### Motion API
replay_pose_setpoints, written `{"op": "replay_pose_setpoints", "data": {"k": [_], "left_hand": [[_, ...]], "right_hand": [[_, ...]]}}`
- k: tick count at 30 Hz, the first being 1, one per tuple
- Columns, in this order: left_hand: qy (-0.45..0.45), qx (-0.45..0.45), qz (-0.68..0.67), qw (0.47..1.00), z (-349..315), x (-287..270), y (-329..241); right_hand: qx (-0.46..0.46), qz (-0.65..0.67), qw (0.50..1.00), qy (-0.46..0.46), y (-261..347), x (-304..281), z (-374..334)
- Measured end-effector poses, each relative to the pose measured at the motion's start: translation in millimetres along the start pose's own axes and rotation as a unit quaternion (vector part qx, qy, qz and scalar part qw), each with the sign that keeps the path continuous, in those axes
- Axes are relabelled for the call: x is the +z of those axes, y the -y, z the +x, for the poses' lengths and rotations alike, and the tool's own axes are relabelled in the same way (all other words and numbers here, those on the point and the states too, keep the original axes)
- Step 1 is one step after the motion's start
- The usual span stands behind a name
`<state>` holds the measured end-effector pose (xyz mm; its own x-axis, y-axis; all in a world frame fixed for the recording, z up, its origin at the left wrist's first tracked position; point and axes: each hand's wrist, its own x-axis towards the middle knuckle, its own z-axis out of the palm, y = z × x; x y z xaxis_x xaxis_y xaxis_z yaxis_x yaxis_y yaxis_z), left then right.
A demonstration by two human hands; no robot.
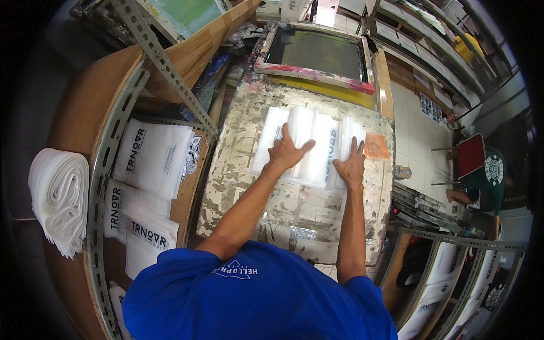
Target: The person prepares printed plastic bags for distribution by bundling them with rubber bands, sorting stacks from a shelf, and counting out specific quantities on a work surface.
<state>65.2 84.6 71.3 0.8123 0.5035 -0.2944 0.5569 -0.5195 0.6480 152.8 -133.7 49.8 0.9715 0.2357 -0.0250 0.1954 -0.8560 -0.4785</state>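
Note:
A loose stack of white translucent plastic bags (313,148) with dark print lies on a worn, paint-flaked table (238,141). The bags bulge into soft folds between my hands. My left hand (289,152) rests on their left part, thumb and fingers spread wide. At the right side, my right hand (351,164) touches the bunched edge of the bags with its fingers stretched forward and the thumb apart. The undersides of both hands are hidden.
A paint-stained screen-printing frame (314,73) stands at the table's far end. An orange patch (376,146) lies right of the bags. Left, a metal-edged shelf holds printed bags (153,153) and a white roll (58,195). At right are a red chair (471,156) and a seated person (492,175).

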Motion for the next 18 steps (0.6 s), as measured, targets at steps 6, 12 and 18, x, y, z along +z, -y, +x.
{"op": "replay_pose_setpoints", "data": {"k": [6,12,18], "left_hand": [[-0.083,-0.07,0.063,0.992,22,-5,49],[-0.086,-0.161,0.006,0.983,20,-23,37],[-0.027,-0.169,-0.026,0.985,25,-23,35]], "right_hand": [[-0.011,-0.006,1.0,0.0,1,0,-1],[-0.012,-0.004,1.0,-0.006,0,0,-2],[-0.005,-0.003,1.0,0.002,1,-1,-2]]}}
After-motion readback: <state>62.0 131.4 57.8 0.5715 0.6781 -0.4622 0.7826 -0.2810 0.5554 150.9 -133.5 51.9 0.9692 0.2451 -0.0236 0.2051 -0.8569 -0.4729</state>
